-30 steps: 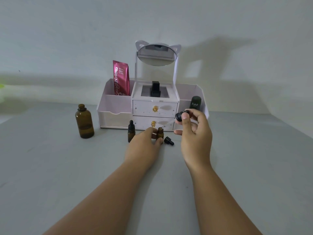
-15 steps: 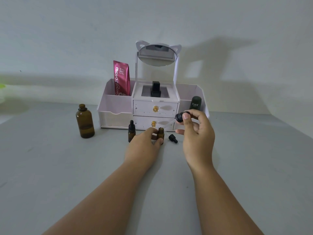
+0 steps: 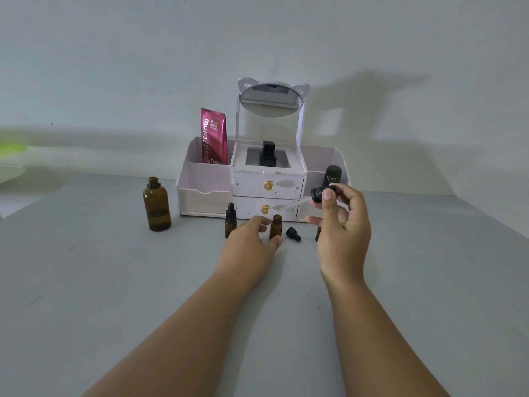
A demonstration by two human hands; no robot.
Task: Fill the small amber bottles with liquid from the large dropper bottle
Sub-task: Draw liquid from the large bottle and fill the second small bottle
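My left hand [image 3: 252,247] pinches an uncapped small amber bottle [image 3: 276,226] standing on the table. My right hand [image 3: 342,227] holds the black bulb of the large dropper [image 3: 319,194] between thumb and fingers; its clear glass tube slants down left toward that bottle's mouth. The large amber bottle [image 3: 156,204] stands open at the left, partly filled. A capped small amber bottle [image 3: 230,221] stands left of my left hand. A small black dropper cap [image 3: 293,234] lies on the table. Part of another small bottle [image 3: 317,233] shows behind my right hand.
A white cosmetic organizer [image 3: 200,193] with two drawers, an oval mirror [image 3: 270,100], a pink sachet [image 3: 214,136] and a dark Kahf container [image 3: 332,175] stands against the wall behind the bottles. The grey table [image 3: 114,296] spreads to the front.
My right hand has shifted slightly right and up with the dropper. The black cap now lies more to the right of the held bottle. The left hand keeps its hold.
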